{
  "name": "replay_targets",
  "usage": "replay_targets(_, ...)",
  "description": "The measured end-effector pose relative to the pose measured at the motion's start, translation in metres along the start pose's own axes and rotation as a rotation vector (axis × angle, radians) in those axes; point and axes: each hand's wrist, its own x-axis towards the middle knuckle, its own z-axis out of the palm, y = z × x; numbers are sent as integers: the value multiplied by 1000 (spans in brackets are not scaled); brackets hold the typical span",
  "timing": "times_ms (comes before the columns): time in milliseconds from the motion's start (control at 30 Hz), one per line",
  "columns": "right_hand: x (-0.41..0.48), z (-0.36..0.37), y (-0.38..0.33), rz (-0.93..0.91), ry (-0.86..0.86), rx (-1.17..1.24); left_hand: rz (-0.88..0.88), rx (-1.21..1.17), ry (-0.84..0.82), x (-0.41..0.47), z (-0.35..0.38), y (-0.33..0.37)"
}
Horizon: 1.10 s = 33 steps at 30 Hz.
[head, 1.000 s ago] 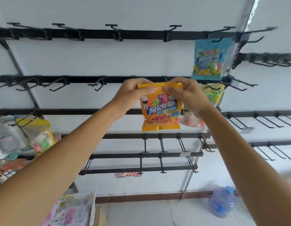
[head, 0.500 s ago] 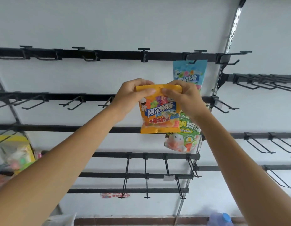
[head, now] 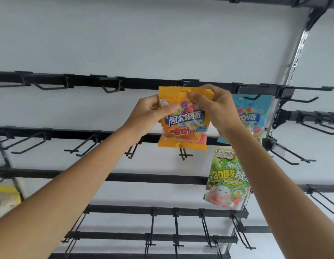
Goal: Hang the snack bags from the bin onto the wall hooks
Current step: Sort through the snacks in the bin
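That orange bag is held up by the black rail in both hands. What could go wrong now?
The orange plastic snack bag hides most of the hook behind it on the black metal rail, so its hang hole may miss the tip. The right hand pinches its top edge, which might crumple or tear. That forearm passes close to the light blue snack bag and could knock it off.

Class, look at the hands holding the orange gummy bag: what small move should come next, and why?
Probably raise the orange gummy bag slightly and work its top onto the hook bracket just above it. The left hand grips its side, the right hand pinches its top near the rail, and it is not hung yet.
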Motion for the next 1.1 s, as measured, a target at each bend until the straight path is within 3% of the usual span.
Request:
replay_targets(467, 10, 4, 10, -89, 67, 24, 110, -190, 112, 39, 19, 2)
replay_targets(1100, 12, 3, 14, -36, 18, 35, 37, -143, 162, 37, 24, 7)
